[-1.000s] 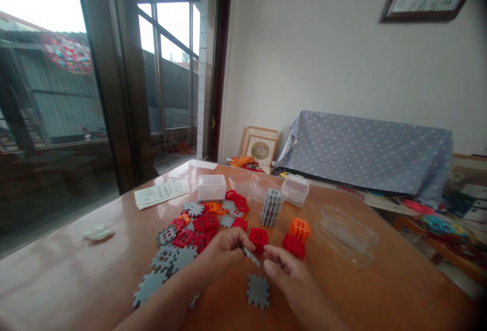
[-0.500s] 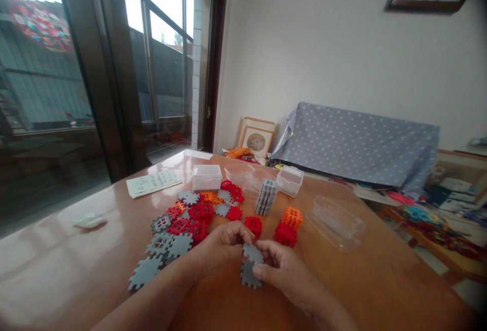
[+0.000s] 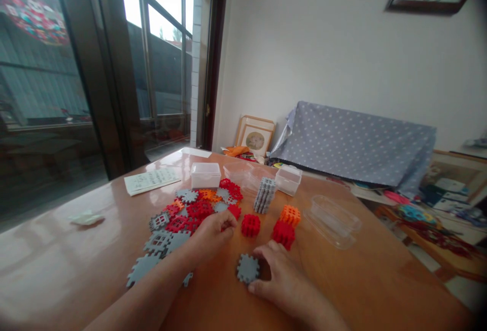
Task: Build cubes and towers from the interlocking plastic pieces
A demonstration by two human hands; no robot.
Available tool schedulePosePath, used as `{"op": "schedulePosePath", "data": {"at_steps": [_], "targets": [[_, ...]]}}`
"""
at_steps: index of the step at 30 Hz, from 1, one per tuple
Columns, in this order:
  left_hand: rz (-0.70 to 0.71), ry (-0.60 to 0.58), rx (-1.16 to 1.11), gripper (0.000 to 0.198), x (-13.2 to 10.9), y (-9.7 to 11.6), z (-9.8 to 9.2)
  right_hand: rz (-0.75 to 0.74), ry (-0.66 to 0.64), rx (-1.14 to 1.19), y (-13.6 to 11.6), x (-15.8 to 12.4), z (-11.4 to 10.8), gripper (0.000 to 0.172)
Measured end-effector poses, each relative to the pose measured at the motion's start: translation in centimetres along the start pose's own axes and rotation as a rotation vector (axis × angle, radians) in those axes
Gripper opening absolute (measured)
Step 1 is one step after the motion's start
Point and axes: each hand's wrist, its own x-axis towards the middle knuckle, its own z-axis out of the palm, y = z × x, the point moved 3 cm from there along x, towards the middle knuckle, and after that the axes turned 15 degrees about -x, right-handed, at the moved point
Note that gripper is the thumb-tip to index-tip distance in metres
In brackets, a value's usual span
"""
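On the table in front of me lies a grey square interlocking tile [image 3: 248, 268] with toothed edges. My right hand [image 3: 283, 275] curves around its right side, thumb at the lower edge and a finger at the upper corner. My left hand [image 3: 213, 237] is closed, its fingers curled together beside the loose red tiles [image 3: 200, 210]; whatever they hold, if anything, is hidden. Between and beyond the hands sits a small red stack [image 3: 250, 225]. A taller red stack [image 3: 283, 234] stands just past my right fingertips, next to an orange stack [image 3: 290, 214].
A tall grey stack [image 3: 265, 195] stands farther back. Loose grey tiles [image 3: 158, 241] spread under and beside my left forearm. Clear plastic boxes [image 3: 206, 175] and a lid-like clear tray [image 3: 333, 221] lie around. A paper sheet [image 3: 152, 180] and crumpled tissue [image 3: 86, 218] are at left.
The hands have parted. My left hand has moved left and away toward the loose tiles; my right hand stays at the grey tile, which now lies flat, square to view.
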Motion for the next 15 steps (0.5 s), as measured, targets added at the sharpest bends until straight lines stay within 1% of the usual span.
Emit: {"op": "schedulePosePath", "data": {"at_steps": [6,11,15], "targets": [[0.006,-0.013,0.072,0.011,-0.07,-0.37,0.12,-0.013,0.025,-0.025,0.14,0.11,0.24,0.032],[0.023,-0.052,0.147,0.013,-0.18,-0.39,0.29,-0.002,0.023,-0.035,0.28,0.18,0.51,0.031],[0.038,-0.059,0.17,0.014,-0.22,-0.31,0.31,0.009,0.025,-0.014,0.33,0.19,0.6,0.031]]}}
